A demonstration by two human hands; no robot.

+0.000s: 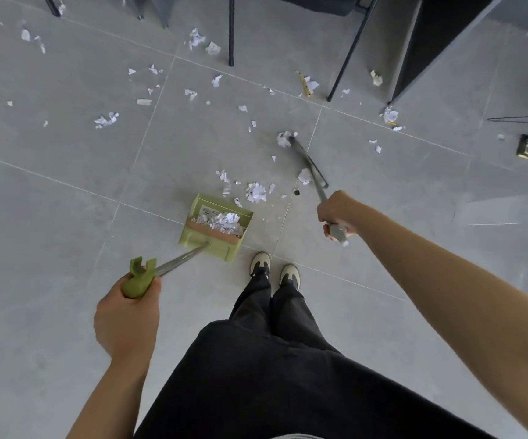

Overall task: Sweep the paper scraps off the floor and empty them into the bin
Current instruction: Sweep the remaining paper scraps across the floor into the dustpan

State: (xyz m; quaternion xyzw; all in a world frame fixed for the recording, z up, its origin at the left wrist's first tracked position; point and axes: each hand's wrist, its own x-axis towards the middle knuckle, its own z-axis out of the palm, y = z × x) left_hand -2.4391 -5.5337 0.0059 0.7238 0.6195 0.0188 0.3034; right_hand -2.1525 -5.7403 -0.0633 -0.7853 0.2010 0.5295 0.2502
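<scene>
The paper scraps (255, 191) lie just beyond your green dustpan's (216, 226) open mouth, between it and the broom head (308, 163). Your right hand (335, 215) grips the broom handle and is nearer them; your left hand (128, 307) grips the dustpan handle.

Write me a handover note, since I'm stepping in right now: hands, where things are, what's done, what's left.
Left hand grips the dustpan handle; the dustpan sits on the floor, already holding scraps.
Right hand grips the broom, its head out by a crumpled scrap.
Done: one batch is in the pan.
Left: a small pile lies at the pan's mouth, and many scraps are scattered farther out, under the chair legs. No bin in view; the pan is not yet emptied.
</scene>
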